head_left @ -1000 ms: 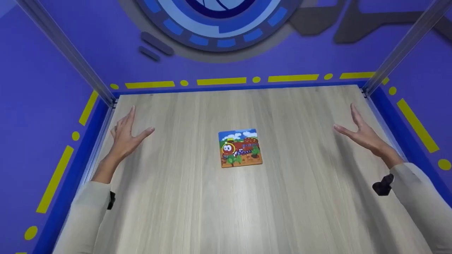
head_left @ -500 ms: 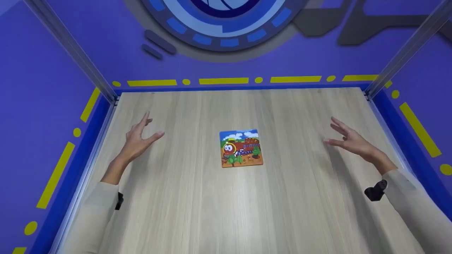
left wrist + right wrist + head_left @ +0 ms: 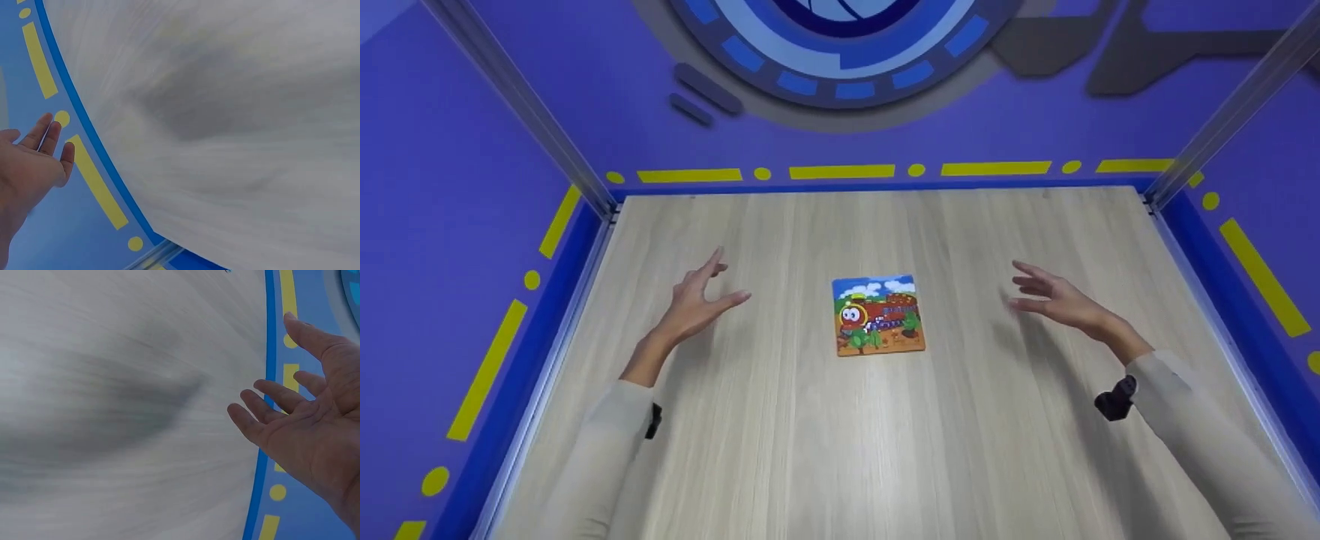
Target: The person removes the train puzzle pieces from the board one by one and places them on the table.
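Note:
A square picture board with a cartoon train, cacti and clouds lies flat near the middle of the table in the head view; whether it is a puzzle cannot be made out. My left hand hovers above the table to its left, thumb spread from the fingers, holding nothing. On the other side, my right hand is raised with loosely extended fingers, also holding nothing. Both hands are apart from the board. The left wrist view shows the left hand at its left edge; the right wrist view shows the right hand with spread fingers.
The wood-grain table is bordered by a blue back wall with yellow marks and by side walls. Metal posts stand at the back corners. A small black device sits at each wrist.
Both hands have moved inward toward the picture board, the left to the right and the right to the left. The board has stayed in place on the table.

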Demonstrator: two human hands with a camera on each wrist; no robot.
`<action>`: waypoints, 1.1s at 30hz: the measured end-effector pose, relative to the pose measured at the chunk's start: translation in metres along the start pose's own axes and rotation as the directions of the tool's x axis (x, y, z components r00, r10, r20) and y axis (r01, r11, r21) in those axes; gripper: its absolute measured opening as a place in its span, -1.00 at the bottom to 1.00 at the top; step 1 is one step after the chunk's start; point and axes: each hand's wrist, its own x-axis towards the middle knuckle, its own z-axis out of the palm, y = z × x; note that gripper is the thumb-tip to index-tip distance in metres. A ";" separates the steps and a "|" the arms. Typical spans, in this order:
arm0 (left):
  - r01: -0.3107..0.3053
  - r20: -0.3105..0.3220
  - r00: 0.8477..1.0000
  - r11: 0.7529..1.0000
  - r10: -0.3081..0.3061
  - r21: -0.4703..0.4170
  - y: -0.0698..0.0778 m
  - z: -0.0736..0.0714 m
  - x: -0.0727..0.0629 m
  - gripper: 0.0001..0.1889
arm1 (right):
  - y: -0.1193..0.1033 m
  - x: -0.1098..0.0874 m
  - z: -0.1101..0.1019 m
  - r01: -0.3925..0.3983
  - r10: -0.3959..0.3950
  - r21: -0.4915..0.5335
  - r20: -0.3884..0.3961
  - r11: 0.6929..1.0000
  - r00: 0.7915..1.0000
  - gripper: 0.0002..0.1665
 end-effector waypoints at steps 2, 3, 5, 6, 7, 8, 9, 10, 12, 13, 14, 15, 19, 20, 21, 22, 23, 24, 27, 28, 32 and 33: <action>-0.005 0.016 1.000 1.000 0.005 -0.003 0.001 0.008 0.002 0.03 | 0.002 0.004 0.007 0.015 -0.015 0.007 0.010 1.000 1.000 -0.07; -0.007 0.024 1.000 1.000 0.007 -0.008 0.002 0.013 0.002 0.03 | 0.003 0.007 0.011 0.021 -0.021 0.011 0.013 1.000 1.000 -0.09; -0.019 0.038 0.999 1.000 0.019 -0.010 0.004 0.020 0.004 0.03 | 0.004 0.012 0.018 0.027 -0.027 0.021 0.019 0.999 0.999 -0.11; -0.025 0.045 0.999 1.000 0.026 -0.012 0.004 0.024 0.005 0.03 | 0.005 0.014 0.022 0.026 -0.027 0.029 0.020 0.999 0.999 -0.12; -0.035 0.050 0.998 0.999 0.036 -0.014 0.005 0.029 0.006 0.02 | 0.006 0.017 0.026 0.026 -0.027 0.037 0.021 0.999 0.999 -0.13; -0.042 0.059 0.997 0.999 0.043 -0.018 0.006 0.033 0.007 0.02 | 0.006 0.019 0.030 0.025 -0.026 0.040 0.021 0.999 0.999 -0.14; -0.046 0.067 0.997 0.999 0.048 -0.021 0.006 0.038 0.008 0.01 | 0.007 0.022 0.034 0.028 -0.029 0.044 0.020 0.999 0.999 -0.15; -0.054 0.074 0.996 0.998 0.056 -0.019 0.007 0.043 0.009 0.01 | 0.007 0.025 0.037 0.032 -0.033 0.047 0.020 0.998 0.999 -0.16; -0.060 0.093 0.994 0.998 0.061 -0.015 0.009 0.053 0.011 0.00 | 0.007 0.032 0.046 0.041 -0.042 0.056 0.016 0.998 0.999 -0.19; -0.059 0.103 0.993 0.998 0.060 -0.012 0.011 0.058 0.012 -0.01 | 0.006 0.035 0.050 0.044 -0.044 0.055 0.012 0.998 0.999 -0.20; -0.059 0.114 0.992 0.998 0.059 -0.005 0.012 0.063 0.013 -0.01 | 0.006 0.038 0.055 0.047 -0.048 0.053 0.009 0.997 0.999 -0.22; -0.060 0.124 0.991 0.998 0.059 0.006 0.014 0.068 0.015 -0.01 | 0.005 0.042 0.059 0.052 -0.052 0.050 0.004 0.997 0.999 -0.24; -0.082 0.166 0.984 0.995 0.071 0.061 0.021 0.089 0.021 -0.04 | 0.001 0.055 0.078 0.052 -0.052 0.023 -0.014 0.998 0.999 -0.29; -0.099 0.177 0.981 0.992 0.084 0.077 0.022 0.094 0.023 -0.06 | 0.000 0.058 0.083 0.060 -0.060 0.016 -0.015 0.998 0.998 -0.30; -0.114 0.184 0.978 0.989 0.096 0.090 0.024 0.098 0.025 -0.07 | -0.001 0.062 0.088 0.069 -0.069 0.006 -0.018 0.998 0.997 -0.31; -0.130 0.190 0.976 0.986 0.110 0.099 0.026 0.103 0.027 -0.09 | -0.002 0.064 0.092 0.079 -0.079 -0.004 -0.020 0.997 0.997 -0.32; -0.146 0.196 0.973 0.983 0.123 0.107 0.027 0.108 0.028 -0.11 | -0.003 0.067 0.096 0.093 -0.093 -0.013 -0.025 0.996 0.995 -0.33; -0.159 0.200 0.971 0.981 0.134 0.115 0.029 0.113 0.030 -0.12 | -0.004 0.070 0.100 0.111 -0.112 -0.026 -0.029 0.993 0.993 -0.33; -0.199 0.192 0.966 0.971 0.171 0.136 0.034 0.126 0.033 -0.14 | -0.005 0.076 0.111 0.157 -0.161 -0.070 -0.051 0.985 0.986 -0.32; -0.211 0.188 0.965 0.967 0.184 0.140 0.036 0.130 0.035 -0.15 | -0.006 0.078 0.114 0.166 -0.171 -0.082 -0.060 0.983 0.983 -0.31; -0.250 0.188 0.958 0.954 0.218 0.166 0.040 0.144 0.039 -0.14 | -0.008 0.084 0.126 0.169 -0.181 -0.128 -0.091 0.977 0.979 -0.24; -0.255 0.192 0.956 0.952 0.222 0.169 0.040 0.147 0.039 -0.13 | -0.008 0.085 0.129 0.166 -0.180 -0.142 -0.094 0.976 0.979 -0.22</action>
